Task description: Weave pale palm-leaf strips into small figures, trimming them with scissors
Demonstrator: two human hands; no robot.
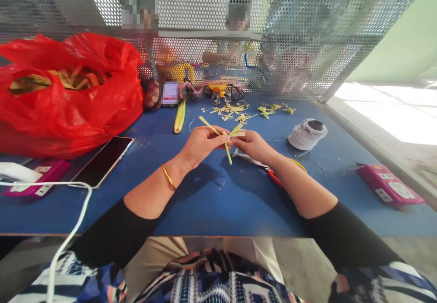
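Note:
Between both hands, above the middle of the blue table, are crossed pale yellow-green leaf strips (228, 153) that stick out in several directions. My left hand (205, 143) pinches them from the left, its thumb and fingertips at the crossing. From the right, my right hand (251, 142) closes its fingertips on the same strips. Scissors with red and yellow handles (252, 160) lie on the table, partly hidden under my right forearm. Right of that hand stands a spool of white thread (307, 134), from which a thin thread runs left toward my hands.
A large red plastic bag (116, 93) of leaf material fills the left side. A phone (104, 161), a pink packet (389, 183) and a white cable (73, 230) lie around. Beyond my hands are leaf scraps (232, 109) and a folded leaf piece (179, 117); a perforated metal screen (205, 11) bounds the back.

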